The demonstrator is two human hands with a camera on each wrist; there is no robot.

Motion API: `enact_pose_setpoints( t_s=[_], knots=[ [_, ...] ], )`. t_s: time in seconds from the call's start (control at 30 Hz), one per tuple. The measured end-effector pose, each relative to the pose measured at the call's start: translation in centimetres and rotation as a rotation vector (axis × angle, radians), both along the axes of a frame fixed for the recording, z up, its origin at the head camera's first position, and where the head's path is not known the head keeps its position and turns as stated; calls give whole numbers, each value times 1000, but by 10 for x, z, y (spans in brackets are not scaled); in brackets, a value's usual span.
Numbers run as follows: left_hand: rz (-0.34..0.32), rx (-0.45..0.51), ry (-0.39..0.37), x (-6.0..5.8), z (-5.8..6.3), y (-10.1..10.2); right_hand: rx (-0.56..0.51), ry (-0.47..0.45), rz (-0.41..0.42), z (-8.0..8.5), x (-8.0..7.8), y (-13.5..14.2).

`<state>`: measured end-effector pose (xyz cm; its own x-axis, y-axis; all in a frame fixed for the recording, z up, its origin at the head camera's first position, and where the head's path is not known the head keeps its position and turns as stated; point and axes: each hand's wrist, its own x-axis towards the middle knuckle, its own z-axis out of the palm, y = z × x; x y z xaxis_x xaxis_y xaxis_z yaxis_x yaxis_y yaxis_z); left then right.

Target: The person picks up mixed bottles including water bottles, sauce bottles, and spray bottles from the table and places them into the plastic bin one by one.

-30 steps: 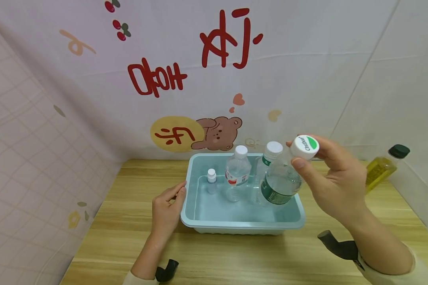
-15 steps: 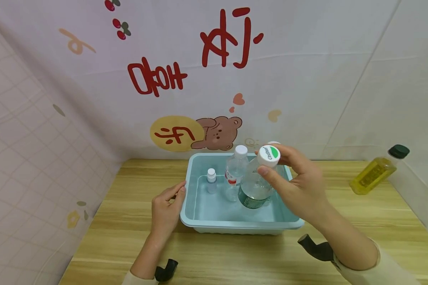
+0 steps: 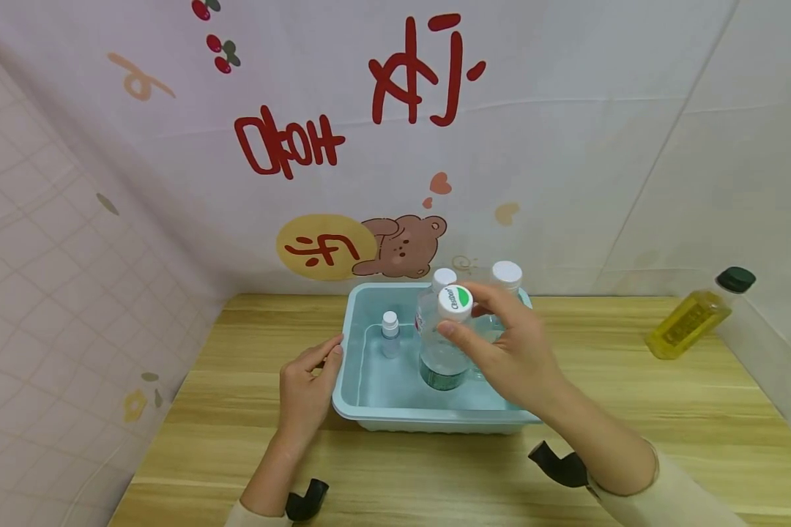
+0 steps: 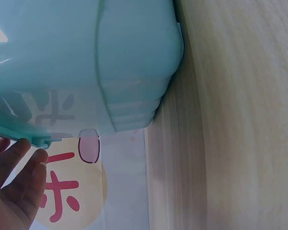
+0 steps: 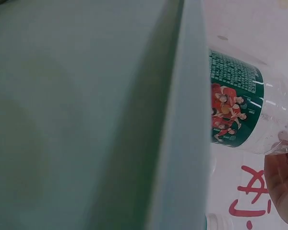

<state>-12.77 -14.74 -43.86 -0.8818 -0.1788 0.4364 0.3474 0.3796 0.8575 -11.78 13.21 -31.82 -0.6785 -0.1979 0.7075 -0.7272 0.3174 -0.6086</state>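
I have the green-labelled bottle (image 3: 443, 372) pinched at its white cap (image 3: 454, 301) in my right hand (image 3: 514, 348), its long axis nearly upright, left of the palm, within the outline of the tub (image 3: 435, 415) my left hand (image 3: 310, 384) grips.

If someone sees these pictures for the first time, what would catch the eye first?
Probably the big red characters on the wall. Then the right hand, holding a clear bottle near its cap at the blue basin, and the bottle of yellow liquid on the table, far right.

Soft even light, white glare on tub (image 4: 86, 57), dim right wrist view, near rim (image 5: 185, 120) seemingly blurred
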Motion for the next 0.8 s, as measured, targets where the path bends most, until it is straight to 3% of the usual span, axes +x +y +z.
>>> enact_pose_setpoints(
  t_s=[0.17, 0.5, 0.8],
  knots=[
    [3, 1, -12, 0, 0, 0, 24, -69, -2, -6, 0, -7],
    [3, 7, -11, 1, 2, 0, 95, -97, 11, -17, -4, -18],
    [10, -6, -13, 1, 3, 0, 121, -194, 16, -21, -6, -24]
  ],
)
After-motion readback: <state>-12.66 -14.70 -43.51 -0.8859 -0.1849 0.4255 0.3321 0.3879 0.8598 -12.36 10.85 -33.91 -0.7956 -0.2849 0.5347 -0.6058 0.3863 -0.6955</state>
